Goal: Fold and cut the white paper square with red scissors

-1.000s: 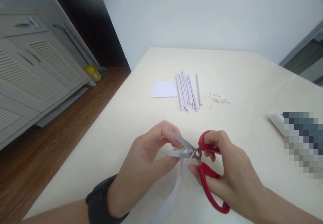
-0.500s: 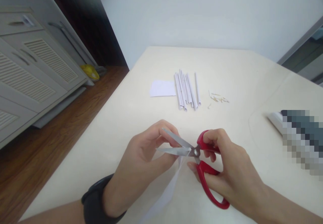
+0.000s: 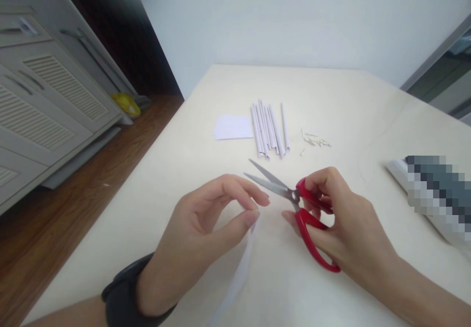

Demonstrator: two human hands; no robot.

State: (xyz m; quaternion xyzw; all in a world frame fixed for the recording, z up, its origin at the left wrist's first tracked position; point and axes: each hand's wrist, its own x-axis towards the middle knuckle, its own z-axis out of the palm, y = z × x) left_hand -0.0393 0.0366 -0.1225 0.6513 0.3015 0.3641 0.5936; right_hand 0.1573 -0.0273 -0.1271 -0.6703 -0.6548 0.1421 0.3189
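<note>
Cream-coloured and smooth, the matte tabletop [image 3: 331, 96] fills most of what I see, with a plain pale wall behind it. Nearest me, my left hand [image 3: 206, 233] pinches the top end of a thin white paper strip [image 3: 241, 273] between thumb and forefinger; the strip hangs down toward my wrist, flat and slightly curved. A black band [image 3: 125, 300] circles that wrist.

Just right of the strip, my right hand [image 3: 342, 219] grips the red-handled steel scissors [image 3: 294, 199], fingers through the glossy plastic loops. Their pointed blades are parted a little and aim up and left, clear of the paper.

Farther back on the table lies a bundle of slim white rolled paper tubes [image 3: 268, 128], side by side, with one tube set slightly apart on the right. Touching the bundle's left edge is a small flat white paper rectangle [image 3: 232, 126]. Right of the tubes sits a scatter of tiny pale wooden sticks [image 3: 314, 141].

Beyond the table's left edge I see brown wood flooring [image 3: 47, 224], grey louvred cabinet doors [image 3: 44, 91] and a yellow object [image 3: 125, 104] on the floor. I can read no writing anywhere.
</note>
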